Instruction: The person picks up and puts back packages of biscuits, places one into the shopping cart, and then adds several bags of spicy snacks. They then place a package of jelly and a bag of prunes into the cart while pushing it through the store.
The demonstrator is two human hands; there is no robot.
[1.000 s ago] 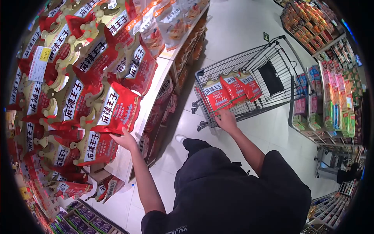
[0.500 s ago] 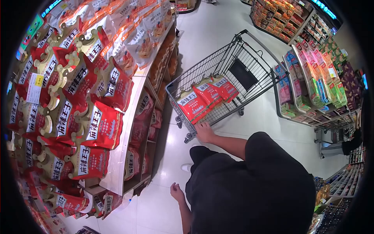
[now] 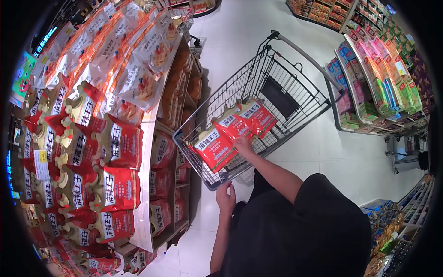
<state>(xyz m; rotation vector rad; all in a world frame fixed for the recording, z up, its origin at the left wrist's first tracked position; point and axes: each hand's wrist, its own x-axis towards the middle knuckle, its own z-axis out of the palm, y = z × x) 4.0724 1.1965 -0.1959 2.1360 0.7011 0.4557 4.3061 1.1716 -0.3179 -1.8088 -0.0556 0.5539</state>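
While three red bags [image 3: 236,128] are carried in a row inside the shopping cart [image 3: 280,98], the right hand [image 3: 243,146] is placed at the middle bag's lower edge; whether its grip is pinching cannot be told; the left hand [image 3: 225,198] is held beside the cart's near corner, its grip loosely spread; display shelves [image 3: 144,194] are set left of the cart.

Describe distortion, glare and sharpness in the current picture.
Head view: wide-angle distortion bows the left display shelf, corners black; head view: highlights on the white-and-orange bags; head view: large lettering on the red bags in the cart is legible, the dark shirt shows little detail.
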